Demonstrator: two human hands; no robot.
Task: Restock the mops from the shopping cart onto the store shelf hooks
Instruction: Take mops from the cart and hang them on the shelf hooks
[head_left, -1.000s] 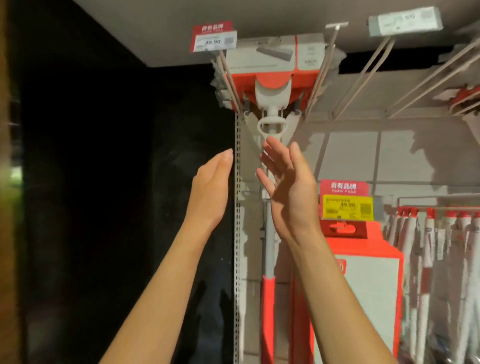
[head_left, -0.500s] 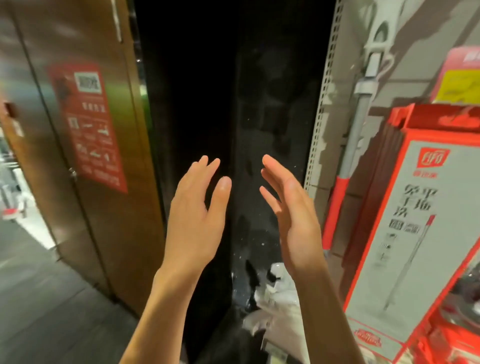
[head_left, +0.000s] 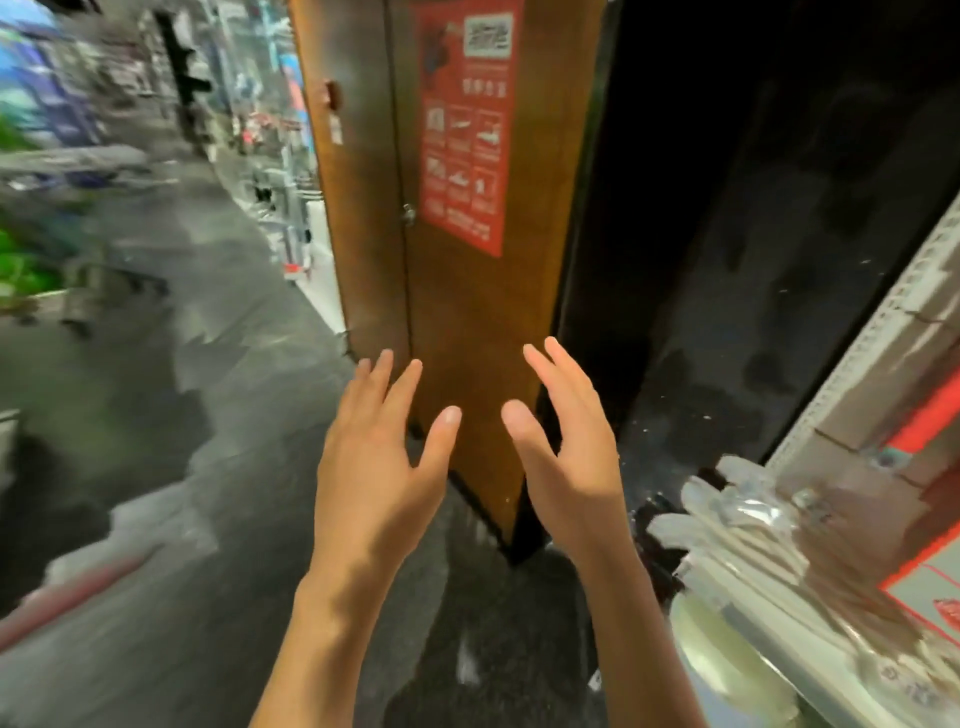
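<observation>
Both hands' fingers (head_left: 400, 379) spread, holding nothing.

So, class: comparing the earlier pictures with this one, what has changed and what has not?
The view has swung left, away from the hanging mop and shelf hooks, toward the brown door and aisle floor; the mop is gone from sight. Left hand and right hand stay raised, open, empty.

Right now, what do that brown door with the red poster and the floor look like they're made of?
The door looks like brown wood or wood-look veneer, with a dull sheen. The poster seems glossy printed paper or vinyl. The floor looks like smooth grey stone or concrete, slightly reflective.
</observation>
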